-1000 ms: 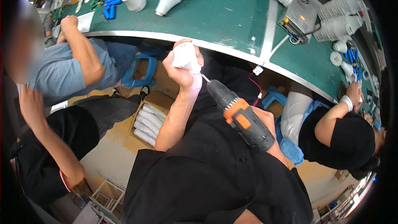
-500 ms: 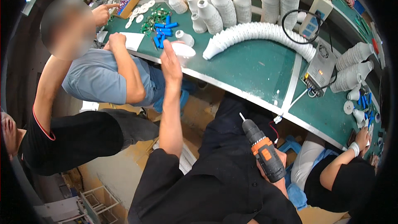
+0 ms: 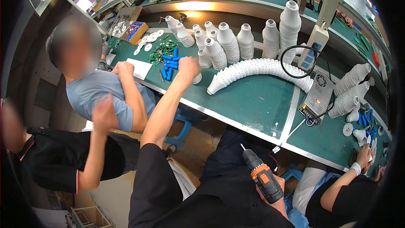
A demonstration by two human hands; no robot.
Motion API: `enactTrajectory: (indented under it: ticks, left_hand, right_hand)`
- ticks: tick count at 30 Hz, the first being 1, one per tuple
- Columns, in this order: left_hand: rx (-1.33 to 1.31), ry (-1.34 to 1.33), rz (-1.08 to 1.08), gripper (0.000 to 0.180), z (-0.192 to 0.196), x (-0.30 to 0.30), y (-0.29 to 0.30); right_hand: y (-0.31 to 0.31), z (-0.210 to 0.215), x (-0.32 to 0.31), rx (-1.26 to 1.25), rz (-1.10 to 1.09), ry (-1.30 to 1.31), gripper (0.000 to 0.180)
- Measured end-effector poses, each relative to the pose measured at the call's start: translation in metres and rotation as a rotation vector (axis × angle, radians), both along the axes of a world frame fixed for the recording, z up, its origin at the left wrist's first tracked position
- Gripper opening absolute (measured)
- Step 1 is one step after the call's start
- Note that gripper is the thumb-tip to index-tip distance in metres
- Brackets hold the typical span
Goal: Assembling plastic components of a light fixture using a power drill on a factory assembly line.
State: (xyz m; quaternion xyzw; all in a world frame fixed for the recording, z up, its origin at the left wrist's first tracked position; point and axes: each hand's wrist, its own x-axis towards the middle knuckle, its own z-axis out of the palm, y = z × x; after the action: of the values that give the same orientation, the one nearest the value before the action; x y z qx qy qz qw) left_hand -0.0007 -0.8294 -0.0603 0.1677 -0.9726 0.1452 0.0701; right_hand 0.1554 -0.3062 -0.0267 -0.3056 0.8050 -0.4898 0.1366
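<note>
My right hand (image 3: 276,200) grips a black and orange cordless drill (image 3: 263,178) in front of my body, its bit pointing up toward the table. My left hand (image 3: 190,66) reaches over the table's front edge with its fingers curled in. Whatever it may hold is hidden behind the hand. Close beside it lie several blue cylindrical cells (image 3: 169,70), and a small white cone-shaped housing (image 3: 197,78) shows partly below its knuckles. A long curved row of nested white housings (image 3: 257,68) rests to its right.
Stacks of white housings (image 3: 228,44) stand along the back. A power supply (image 3: 318,97) with cables and a power strip (image 3: 314,46) sit to the right. Green circuit boards (image 3: 166,50) lie at left. A person in blue (image 3: 105,97) sits left; another person works at far right.
My view has tilted up toward the shelf. My left hand has gone from flat beside a white rounded piece to curled near the blue cells. The person at left has drawn back a pointing arm.
</note>
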Motion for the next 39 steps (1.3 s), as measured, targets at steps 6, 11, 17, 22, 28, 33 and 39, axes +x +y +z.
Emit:
enactTrajectory:
  ticks: [6,11,17,22,28,33,39]
  left_hand:
    - [-0.121,0.233,0.001,0.024,0.014,0.017,0.02]
    - [0.57,0.537,-0.044,0.044,0.014,0.053,0.09]
    - [0.523,0.519,-0.199,0.071,-0.043,0.043,0.122]
    - [0.558,0.5,-0.225,0.072,-0.046,0.044,0.118]
    - [0.593,0.474,-0.191,0.083,-0.039,0.063,0.123]
    - [0.712,0.449,-0.084,0.087,-0.057,0.077,0.124]
    - [0.862,0.358,0.112,0.092,-0.019,0.131,0.142]
  right_hand:
    - [0.0,-0.006,-0.005,0.01,0.071,0.065,0.013]
    - [-0.006,-0.001,-0.009,-0.033,0.053,0.027,0.014]
    - [-0.003,0.002,-0.007,-0.003,0.069,-0.009,0.016]
    - [-0.002,-0.001,-0.004,-0.025,0.054,0.068,0.023]
    - [-0.002,0.002,-0.004,-0.033,0.064,0.034,0.019]
    - [-0.001,0.004,0.001,0.014,-0.007,0.031,0.018]
    - [0.002,-0.006,-0.007,-0.102,0.07,-0.074,0.016]
